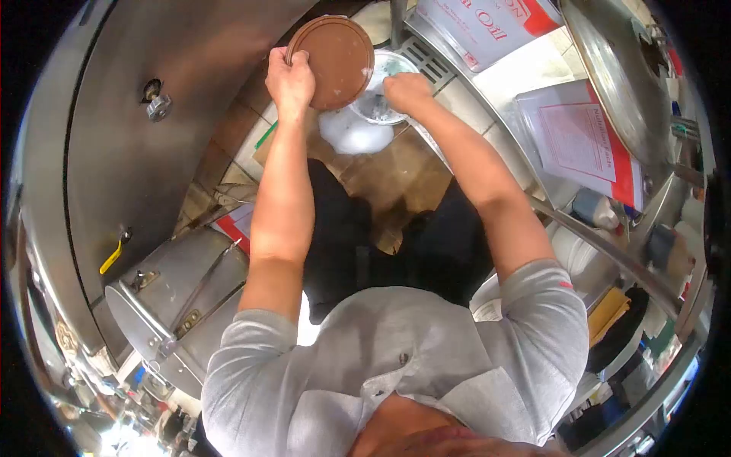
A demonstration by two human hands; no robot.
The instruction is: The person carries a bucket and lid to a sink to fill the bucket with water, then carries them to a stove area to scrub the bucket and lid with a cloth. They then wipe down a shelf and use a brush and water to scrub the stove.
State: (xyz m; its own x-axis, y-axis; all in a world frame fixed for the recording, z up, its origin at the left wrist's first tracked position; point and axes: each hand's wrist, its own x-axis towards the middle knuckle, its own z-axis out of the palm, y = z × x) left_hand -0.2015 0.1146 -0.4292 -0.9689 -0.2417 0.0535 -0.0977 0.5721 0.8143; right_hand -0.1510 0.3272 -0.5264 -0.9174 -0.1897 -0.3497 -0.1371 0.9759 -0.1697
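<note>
My left hand grips the left edge of a brown round lid, tilted up with its flat face toward me. Small flecks of foam show near its right edge. Just right of it, my closed right hand is over the rim of a white bucket holding suds and murky water. Whatever its fingers hold is hidden; a greenish patch shows beside them in the bucket. The lid covers part of the bucket's left side. White foam lies on the brown cardboard in front of the bucket.
A steel cabinet with a knob stands on my left, above a metal cylinder. Oil tins and a round metal lid are on the right, behind a metal rail. A floor drain grate lies beyond the bucket.
</note>
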